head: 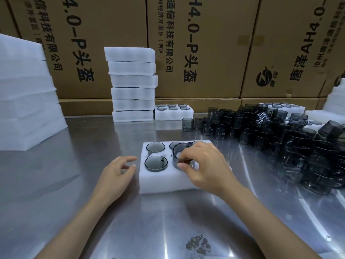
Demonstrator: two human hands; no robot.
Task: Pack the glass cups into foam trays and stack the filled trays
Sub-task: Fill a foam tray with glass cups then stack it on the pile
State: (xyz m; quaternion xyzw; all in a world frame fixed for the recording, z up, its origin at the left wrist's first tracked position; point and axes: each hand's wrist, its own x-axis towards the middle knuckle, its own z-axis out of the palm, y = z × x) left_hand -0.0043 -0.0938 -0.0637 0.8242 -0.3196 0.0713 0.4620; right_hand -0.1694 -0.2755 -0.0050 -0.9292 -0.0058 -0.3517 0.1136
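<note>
1. The right hand (205, 165) is closed around a smoky glass cup (182, 156), with the fingers pinching its rim and wall, and it holds the cup over the front middle pocket of the foam tray (160, 184); the cup sits higher than its neighbours, so I judge it is not yet fully seated

2. The left hand (117, 174) is half open and holds nothing; its fingertips are just beside the left wall of the tray

3. Seated cups (155, 163) already fill the front left pocket and at least two back pockets

4. The glass looks thin, hard and smooth, so it is probably light, slippery and easy to chip; a hold on the wall near the rim seems safest

5. The foam is soft and light, so the tray may slide; the free hand could steady it

6. Many loose cups (280, 131) wait in a pile on the metal table (74, 202), to the right
</note>
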